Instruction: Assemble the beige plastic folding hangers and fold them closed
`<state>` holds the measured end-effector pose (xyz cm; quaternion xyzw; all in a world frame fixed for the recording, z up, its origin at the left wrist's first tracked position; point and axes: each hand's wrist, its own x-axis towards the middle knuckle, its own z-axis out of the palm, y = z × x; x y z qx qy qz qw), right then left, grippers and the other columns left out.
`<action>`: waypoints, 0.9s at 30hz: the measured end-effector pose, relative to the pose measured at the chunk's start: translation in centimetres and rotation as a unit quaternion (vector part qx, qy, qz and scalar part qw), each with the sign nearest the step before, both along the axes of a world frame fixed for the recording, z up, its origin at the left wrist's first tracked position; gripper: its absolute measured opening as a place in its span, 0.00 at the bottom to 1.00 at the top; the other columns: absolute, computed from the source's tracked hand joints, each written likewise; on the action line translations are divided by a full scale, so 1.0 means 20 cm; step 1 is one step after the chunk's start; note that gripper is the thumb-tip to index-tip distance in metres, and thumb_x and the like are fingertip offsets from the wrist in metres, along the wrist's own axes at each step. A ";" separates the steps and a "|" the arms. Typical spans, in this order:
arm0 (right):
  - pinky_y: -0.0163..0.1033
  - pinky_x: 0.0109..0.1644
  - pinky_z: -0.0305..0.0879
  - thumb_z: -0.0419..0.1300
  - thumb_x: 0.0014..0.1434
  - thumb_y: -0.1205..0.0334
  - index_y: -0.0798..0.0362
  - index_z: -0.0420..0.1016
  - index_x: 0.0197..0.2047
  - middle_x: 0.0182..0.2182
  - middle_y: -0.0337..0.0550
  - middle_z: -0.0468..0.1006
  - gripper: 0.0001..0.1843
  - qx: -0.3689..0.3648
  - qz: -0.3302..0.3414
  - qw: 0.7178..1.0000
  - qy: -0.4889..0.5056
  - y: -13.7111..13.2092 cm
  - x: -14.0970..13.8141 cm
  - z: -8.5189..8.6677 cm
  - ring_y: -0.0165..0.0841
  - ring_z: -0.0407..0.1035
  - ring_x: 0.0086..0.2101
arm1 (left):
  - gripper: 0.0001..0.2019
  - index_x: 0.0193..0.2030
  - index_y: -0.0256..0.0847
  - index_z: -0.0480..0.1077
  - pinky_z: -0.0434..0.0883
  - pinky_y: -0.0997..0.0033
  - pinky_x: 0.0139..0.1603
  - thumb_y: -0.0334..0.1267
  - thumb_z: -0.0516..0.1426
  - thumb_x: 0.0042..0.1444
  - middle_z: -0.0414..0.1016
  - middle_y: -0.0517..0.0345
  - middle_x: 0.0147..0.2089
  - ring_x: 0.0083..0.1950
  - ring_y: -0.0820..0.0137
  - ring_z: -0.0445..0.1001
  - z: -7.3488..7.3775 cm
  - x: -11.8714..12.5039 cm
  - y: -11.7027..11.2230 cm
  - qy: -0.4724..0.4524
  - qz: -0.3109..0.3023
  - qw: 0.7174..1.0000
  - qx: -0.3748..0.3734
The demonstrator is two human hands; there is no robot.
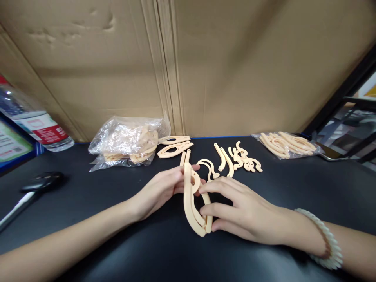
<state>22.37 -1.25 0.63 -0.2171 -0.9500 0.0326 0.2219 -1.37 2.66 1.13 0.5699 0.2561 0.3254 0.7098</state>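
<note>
A cream plastic folding clothes hanger (189, 211) is held upright and folded over the black table, its arms meeting near the bottom. My left hand (163, 186) grips its upper end from the left, with the fingers partly hidden behind it. On the other side, my right hand (235, 207) has its fingertips closed on the right arm of the hanger. Just behind my hands lie curved hanger hooks (210, 166) and a pair of loose hanger arms (227, 160). Further left, folded hanger pieces (175, 149) rest on the table.
Clear plastic bags of hanger parts lie at the back left (126, 141) and back right (288, 145). Small hooks (245, 156) are piled right of centre. A bottle (44, 125) and a black spoon-shaped object (44, 182) are at left. Cardboard (249, 70) walls the back.
</note>
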 end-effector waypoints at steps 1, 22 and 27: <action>0.44 0.53 0.62 0.55 0.66 0.60 0.53 0.73 0.49 0.54 0.51 0.69 0.11 0.010 -0.002 1.000 -0.001 0.00 0.00 0.00 0.37 0.63 0.48 | 0.18 0.55 0.39 0.71 0.69 0.62 0.53 0.44 0.58 0.60 0.78 0.54 0.45 0.46 0.63 0.76 0.00 0.00 -0.01 0.031 -0.003 0.999 0.024; 0.50 0.58 0.60 0.55 0.64 0.72 0.55 0.74 0.35 0.43 0.45 0.79 0.08 0.255 -0.044 0.966 -0.008 0.00 -0.03 -0.02 0.40 0.68 0.49 | 0.10 0.44 0.37 0.69 0.73 0.66 0.47 0.41 0.53 0.65 0.77 0.56 0.38 0.41 0.67 0.76 0.00 0.02 -0.04 0.147 -0.006 0.979 0.139; 0.51 0.62 0.55 0.49 0.65 0.74 0.57 0.73 0.35 0.37 0.45 0.78 0.13 0.263 -0.054 0.963 -0.020 0.00 -0.03 -0.01 0.35 0.70 0.39 | 0.11 0.40 0.36 0.69 0.72 0.69 0.42 0.43 0.54 0.63 0.75 0.57 0.36 0.38 0.69 0.74 0.00 0.03 -0.04 0.168 0.031 0.975 0.144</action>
